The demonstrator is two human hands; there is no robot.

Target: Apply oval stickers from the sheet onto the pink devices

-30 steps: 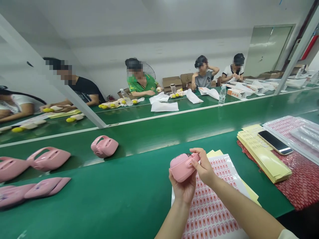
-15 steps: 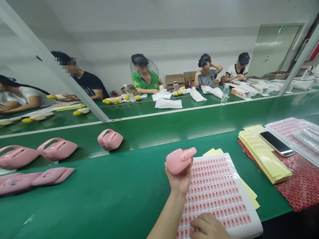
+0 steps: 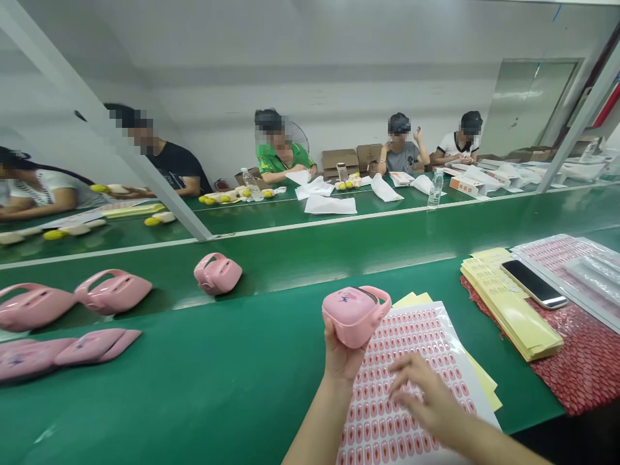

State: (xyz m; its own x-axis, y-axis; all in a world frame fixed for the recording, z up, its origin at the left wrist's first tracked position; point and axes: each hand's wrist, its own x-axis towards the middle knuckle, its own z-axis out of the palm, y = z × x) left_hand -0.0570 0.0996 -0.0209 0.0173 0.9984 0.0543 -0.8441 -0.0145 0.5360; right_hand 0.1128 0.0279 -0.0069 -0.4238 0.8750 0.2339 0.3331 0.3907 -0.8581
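My left hand [image 3: 343,355] grips a pink rounded device with a loop handle [image 3: 356,316] from below, holding it up over the far left edge of a sticker sheet. The device's lighter front panel, with a small dark and pink print, is turned partly toward me. Rows of small pink oval stickers with red centres cover the white sticker sheet [image 3: 402,400]. Above the sheet's right part is my right hand [image 3: 426,391], slightly blurred, its fingers apart and loosely bent; I see nothing between them. Yellow paper [image 3: 487,381] sticks out from under the sheet.
More pink devices [image 3: 113,290] stand along the left, beside pink panels [image 3: 92,345]. At right, a phone [image 3: 533,283] lies on yellow sheets [image 3: 520,323] over red bubble wrap [image 3: 576,361]. Across a green divider [image 3: 310,242], several people sit at work. A slanted post [image 3: 145,174] rises at left.
The pink device has turned in my left hand, so its printed panel now shows. My right hand has lifted from the lower part of the sticker sheet and moved up and to the right.
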